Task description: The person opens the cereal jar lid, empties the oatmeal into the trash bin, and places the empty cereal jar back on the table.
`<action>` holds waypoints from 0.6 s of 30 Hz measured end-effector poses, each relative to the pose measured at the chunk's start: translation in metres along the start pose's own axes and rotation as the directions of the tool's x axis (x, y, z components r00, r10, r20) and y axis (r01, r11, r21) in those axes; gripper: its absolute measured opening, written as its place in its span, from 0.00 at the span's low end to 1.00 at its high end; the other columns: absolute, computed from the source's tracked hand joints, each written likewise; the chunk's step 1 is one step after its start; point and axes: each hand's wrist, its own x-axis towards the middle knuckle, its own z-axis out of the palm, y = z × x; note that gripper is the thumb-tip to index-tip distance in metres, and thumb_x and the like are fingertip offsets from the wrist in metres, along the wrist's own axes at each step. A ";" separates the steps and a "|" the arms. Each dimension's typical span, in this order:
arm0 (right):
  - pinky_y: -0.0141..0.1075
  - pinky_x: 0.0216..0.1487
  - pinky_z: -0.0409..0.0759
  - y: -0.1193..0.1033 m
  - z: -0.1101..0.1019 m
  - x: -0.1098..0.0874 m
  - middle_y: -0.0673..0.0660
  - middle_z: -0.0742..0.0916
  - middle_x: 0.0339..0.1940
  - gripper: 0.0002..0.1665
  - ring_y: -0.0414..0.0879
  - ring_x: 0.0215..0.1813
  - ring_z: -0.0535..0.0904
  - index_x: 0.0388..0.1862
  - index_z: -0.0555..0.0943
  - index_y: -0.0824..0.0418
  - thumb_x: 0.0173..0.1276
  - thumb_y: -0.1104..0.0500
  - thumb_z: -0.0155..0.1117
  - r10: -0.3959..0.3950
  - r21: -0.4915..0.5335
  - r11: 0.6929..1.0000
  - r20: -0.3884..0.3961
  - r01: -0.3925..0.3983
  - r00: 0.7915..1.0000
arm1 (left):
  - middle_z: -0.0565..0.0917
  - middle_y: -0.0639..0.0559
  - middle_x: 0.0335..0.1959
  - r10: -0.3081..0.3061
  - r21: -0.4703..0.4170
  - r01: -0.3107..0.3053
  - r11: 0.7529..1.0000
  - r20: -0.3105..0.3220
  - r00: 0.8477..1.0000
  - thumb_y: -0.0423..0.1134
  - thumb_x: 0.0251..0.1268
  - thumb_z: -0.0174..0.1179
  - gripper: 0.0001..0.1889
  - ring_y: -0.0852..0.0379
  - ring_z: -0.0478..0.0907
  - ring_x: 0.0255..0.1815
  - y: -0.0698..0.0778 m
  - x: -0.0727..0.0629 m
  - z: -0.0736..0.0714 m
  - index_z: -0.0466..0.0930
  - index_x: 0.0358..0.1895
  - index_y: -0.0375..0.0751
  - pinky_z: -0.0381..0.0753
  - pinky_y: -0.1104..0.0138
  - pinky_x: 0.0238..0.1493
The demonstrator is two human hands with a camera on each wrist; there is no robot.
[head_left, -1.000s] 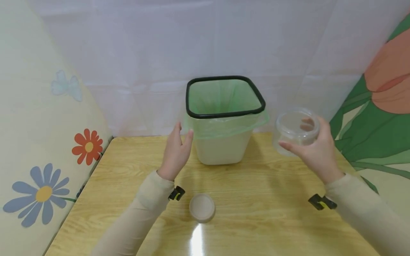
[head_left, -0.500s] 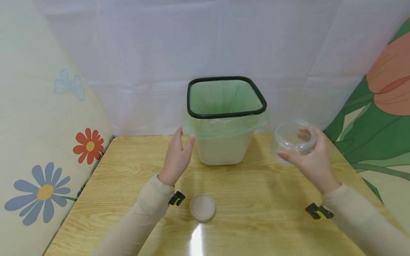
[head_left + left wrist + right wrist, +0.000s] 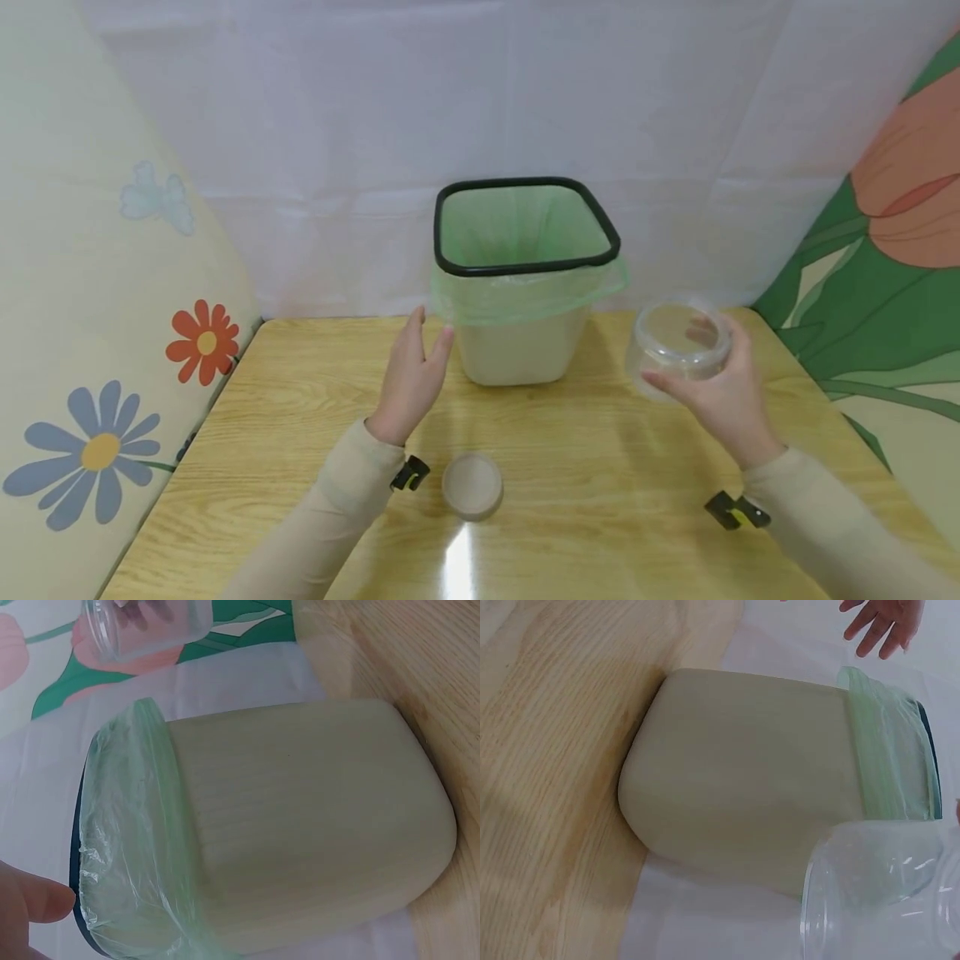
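Observation:
On the right, my right hand (image 3: 723, 392) grips a clear plastic jar (image 3: 675, 362) by its side, with the thumb in front and fingers behind. In the right wrist view, the see-through jar (image 3: 877, 892) overlaps the lower right of the bin. My left hand (image 3: 412, 379) holds nothing; its fingers are extended beside the bin's left side. The bin (image 3: 521, 350) is pale, with a black rim and a light green liner (image 3: 525, 296) folded over it. A round beige disc, like a jar lid (image 3: 472, 486), lies on the table in front.
The wood-grain table (image 3: 585, 517) carries the bin near its back edge, against a white cloth backdrop (image 3: 360, 167). Flower-painted panels stand at the left (image 3: 90, 275) and right (image 3: 900, 333).
My right hand has brought the jar lower and nearer, slightly to the left. The left hand has hardly moved, and the bin and beige disc stay put.

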 end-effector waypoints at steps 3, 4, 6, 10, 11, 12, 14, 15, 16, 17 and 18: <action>0.26 0.56 0.72 0.003 0.003 -0.002 0.63 0.69 0.66 0.58 0.51 0.62 0.67 0.74 0.54 0.63 0.50 0.66 0.79 -0.001 0.017 1.000 0.004 0.001 1.000 | 0.58 0.32 0.73 -0.002 0.002 0.002 1.000 -0.005 1.000 0.45 0.77 0.47 0.33 0.39 0.54 0.74 -0.001 -0.001 -0.001 0.50 0.74 0.27 0.54 0.49 0.72; 0.25 0.55 0.72 0.004 0.004 -0.002 0.63 0.70 0.65 0.57 0.49 0.62 0.67 0.74 0.54 0.63 0.50 0.66 0.79 -0.006 0.023 1.000 0.000 0.006 1.000 | 0.58 0.31 0.73 0.003 0.003 -0.003 1.000 -0.008 1.000 0.45 0.77 0.47 0.32 0.38 0.54 0.74 -0.001 -0.001 -0.001 0.50 0.74 0.27 0.54 0.49 0.72; 0.21 0.53 0.71 0.005 0.006 -0.003 0.62 0.70 0.64 0.56 0.45 0.61 0.68 0.73 0.56 0.63 0.49 0.67 0.79 -0.013 0.028 1.000 -0.015 0.013 1.000 | 0.58 0.31 0.72 0.017 0.012 -0.017 1.000 -0.011 1.000 0.44 0.77 0.47 0.33 0.38 0.54 0.74 -0.001 -0.002 -0.002 0.50 0.74 0.26 0.54 0.49 0.72; 0.19 0.50 0.70 0.007 0.008 -0.005 0.59 0.71 0.63 0.55 0.42 0.60 0.68 0.72 0.57 0.63 0.49 0.68 0.79 -0.014 0.043 0.999 -0.025 0.015 1.000 | 0.58 0.30 0.72 0.047 0.034 -0.046 0.998 -0.019 0.999 0.45 0.77 0.47 0.33 0.37 0.54 0.73 -0.004 -0.004 0.000 0.50 0.73 0.25 0.54 0.49 0.72; 0.19 0.50 0.70 0.008 0.009 -0.006 0.58 0.71 0.63 0.55 0.41 0.60 0.68 0.72 0.57 0.63 0.49 0.68 0.79 -0.012 0.048 0.999 -0.025 0.013 1.000 | 0.58 0.29 0.72 0.051 0.038 -0.050 0.998 -0.019 0.999 0.45 0.77 0.47 0.33 0.37 0.54 0.73 -0.004 -0.004 0.000 0.50 0.73 0.24 0.53 0.49 0.72; 0.19 0.50 0.70 0.008 0.009 -0.006 0.58 0.71 0.63 0.55 0.42 0.60 0.68 0.72 0.57 0.64 0.49 0.68 0.79 -0.011 0.053 0.999 -0.023 0.012 1.000 | 0.58 0.30 0.72 0.054 0.040 -0.053 0.998 -0.019 0.998 0.45 0.78 0.47 0.33 0.37 0.53 0.74 -0.005 -0.005 0.000 0.50 0.73 0.25 0.53 0.49 0.72; 0.20 0.50 0.71 0.008 0.011 -0.007 0.57 0.71 0.62 0.55 0.42 0.60 0.68 0.72 0.57 0.64 0.49 0.69 0.78 -0.010 0.060 0.998 -0.022 0.011 1.000 | 0.57 0.30 0.72 0.053 0.033 -0.053 0.998 -0.020 0.998 0.45 0.78 0.47 0.33 0.37 0.53 0.74 -0.006 -0.006 0.001 0.50 0.73 0.25 0.53 0.48 0.72; 0.20 0.50 0.71 0.008 0.011 -0.007 0.56 0.71 0.62 0.55 0.41 0.60 0.68 0.72 0.57 0.64 0.49 0.69 0.78 -0.008 0.064 0.998 -0.023 0.009 1.000 | 0.57 0.30 0.73 0.050 0.031 -0.050 0.998 -0.019 0.999 0.46 0.78 0.46 0.33 0.37 0.52 0.74 -0.006 -0.006 0.002 0.50 0.73 0.25 0.52 0.48 0.72; 0.20 0.50 0.71 0.008 0.012 -0.008 0.56 0.71 0.62 0.55 0.41 0.60 0.68 0.72 0.57 0.64 0.49 0.69 0.79 -0.007 0.065 0.998 -0.026 0.008 1.000 | 0.57 0.30 0.73 0.050 0.029 -0.050 0.998 -0.018 0.999 0.46 0.78 0.46 0.33 0.37 0.52 0.74 -0.007 -0.006 0.002 0.50 0.73 0.25 0.53 0.48 0.72; 0.20 0.50 0.71 0.008 0.012 -0.008 0.55 0.71 0.61 0.55 0.40 0.60 0.68 0.72 0.57 0.64 0.49 0.69 0.79 -0.006 0.067 0.998 -0.028 0.008 1.000 | 0.57 0.30 0.73 0.052 0.027 -0.051 0.998 -0.018 0.998 0.46 0.78 0.46 0.33 0.37 0.52 0.74 -0.007 -0.007 0.002 0.50 0.74 0.25 0.53 0.48 0.72; 0.21 0.50 0.71 0.008 0.013 -0.009 0.55 0.71 0.62 0.55 0.40 0.59 0.68 0.72 0.57 0.63 0.49 0.69 0.79 -0.007 0.067 0.998 -0.030 0.009 1.000 | 0.57 0.30 0.73 0.055 0.027 -0.054 0.998 -0.019 0.998 0.46 0.78 0.46 0.33 0.38 0.52 0.74 -0.007 -0.007 0.002 0.50 0.74 0.26 0.53 0.48 0.72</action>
